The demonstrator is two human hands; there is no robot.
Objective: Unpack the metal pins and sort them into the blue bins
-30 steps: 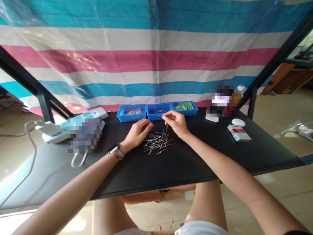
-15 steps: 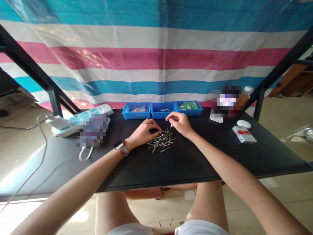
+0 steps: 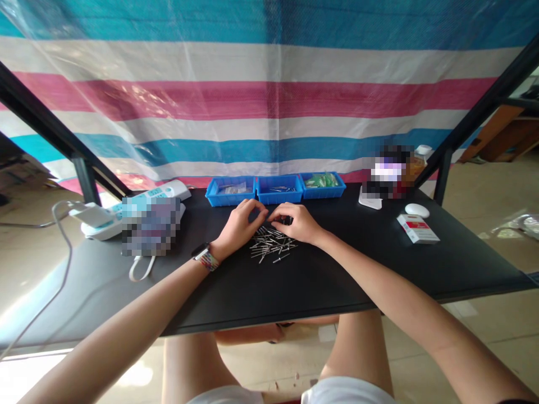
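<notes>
A heap of several thin metal pins [image 3: 272, 247] lies on the black table [image 3: 295, 280]. My left hand [image 3: 240, 224], with a watch on its wrist, rests at the heap's far left edge, its fingers curled down onto the pins. My right hand [image 3: 297, 221] is lowered onto the heap's far side, fingers bent and pinching at the pins. The fingertips of both hands nearly meet. What each pinch holds is too small to make out.
Three blue trays [image 3: 275, 189] stand in a row at the table's back edge. A white power strip [image 3: 126, 210] with a cable lies at the left. A white mouse [image 3: 416, 210] and a red and white box [image 3: 418, 228] sit at the right. A striped tarp hangs behind.
My right hand, which held a pin up near the middle blue tray, has come down onto the heap. My left hand has shifted slightly toward it.
</notes>
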